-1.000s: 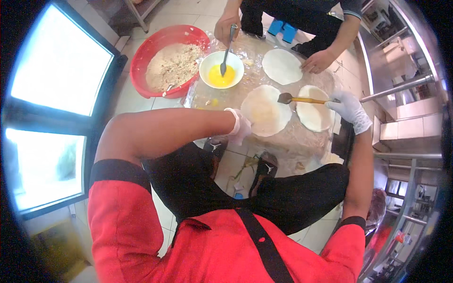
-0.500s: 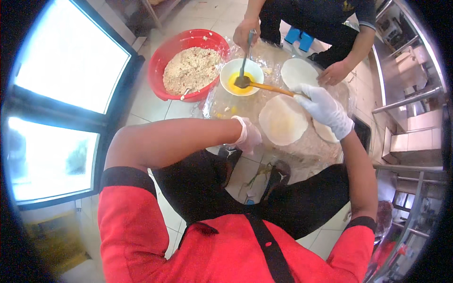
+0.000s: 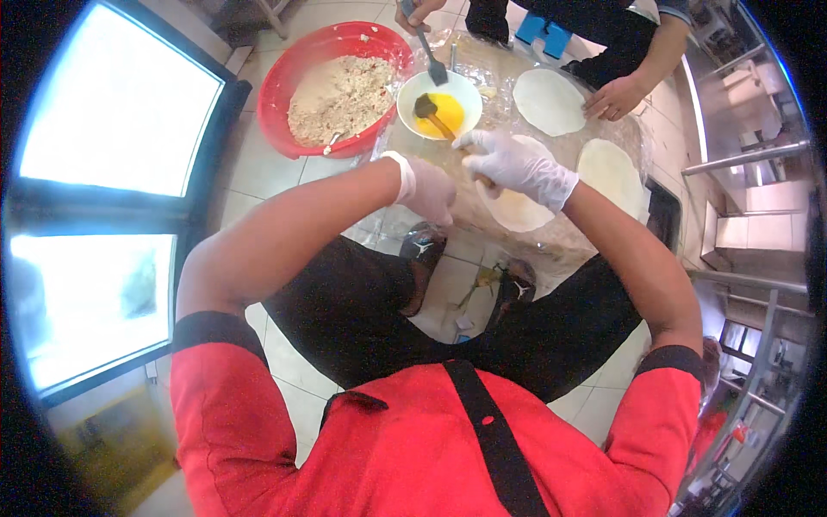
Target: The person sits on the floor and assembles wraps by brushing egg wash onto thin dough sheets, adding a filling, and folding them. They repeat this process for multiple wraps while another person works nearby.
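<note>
My right hand [image 3: 510, 164], in a clear white glove, is closed around the wooden handle of a pastry brush [image 3: 442, 126]. The brush's dark head dips into yellow beaten egg [image 3: 447, 110] in a white bowl [image 3: 473, 93]. Partly under this hand lies a pale dough round [image 3: 523, 217] on the plastic-covered table. My left hand [image 3: 428, 191], also gloved, hangs at the table's near edge, its fingers turned down and mostly hidden. Another person's hand [image 3: 419, 12] holds a grey brush [image 3: 438, 72] at the bowl's far rim.
A red basin [image 3: 274, 103] of crumbly pale filling, with a spoon in it, stands on the floor at left. Two more dough rounds lie at far right [image 3: 549, 103] and right [image 3: 608, 171]. The person's other hand [image 3: 613, 97] touches the far round. Metal racks [image 3: 745, 159] line the right.
My right hand has moved left and nearer the bowl, its brush now steeper in the egg. The other person's brush has drawn back from the egg to the rim. My left hand shifted slightly left.
</note>
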A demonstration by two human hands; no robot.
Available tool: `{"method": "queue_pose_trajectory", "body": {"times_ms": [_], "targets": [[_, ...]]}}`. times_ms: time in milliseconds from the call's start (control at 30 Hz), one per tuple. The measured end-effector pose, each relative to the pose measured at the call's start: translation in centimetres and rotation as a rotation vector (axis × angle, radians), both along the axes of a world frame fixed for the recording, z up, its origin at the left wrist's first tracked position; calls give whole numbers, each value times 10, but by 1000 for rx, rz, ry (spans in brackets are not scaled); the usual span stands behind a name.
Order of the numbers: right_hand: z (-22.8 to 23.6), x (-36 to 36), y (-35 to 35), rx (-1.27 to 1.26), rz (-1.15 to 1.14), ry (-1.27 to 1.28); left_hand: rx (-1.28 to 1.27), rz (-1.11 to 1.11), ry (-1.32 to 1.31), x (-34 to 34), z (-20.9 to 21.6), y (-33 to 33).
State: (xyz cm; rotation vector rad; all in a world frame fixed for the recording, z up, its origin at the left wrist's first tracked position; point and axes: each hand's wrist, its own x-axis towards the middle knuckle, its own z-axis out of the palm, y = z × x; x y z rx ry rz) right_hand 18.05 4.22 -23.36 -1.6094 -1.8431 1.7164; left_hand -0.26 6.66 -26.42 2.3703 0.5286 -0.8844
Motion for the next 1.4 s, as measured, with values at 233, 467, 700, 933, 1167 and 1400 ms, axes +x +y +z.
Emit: {"method": "queue_pose_trajectory", "body": {"times_ms": [233, 467, 700, 933, 1167, 1400], "targets": [[-33, -15, -10, -205, -24, 411, -79, 213, -100, -37, 34, 30], [-11, 19, 3, -54, -3, 208, 30, 275, -118, -46, 41, 33], [-20, 191, 17, 541, 85, -671, 139, 176, -627, 1, 51, 18], [-59, 261, -30, 338, 209, -878, 155, -62, -167, 32, 42, 6], [-80, 230, -49, 504, 302, -883, 238, 12, 3, 34, 32, 20], [-82, 223, -47, 540, 259, -992, 145, 107, -64, 46, 47, 18]]}}
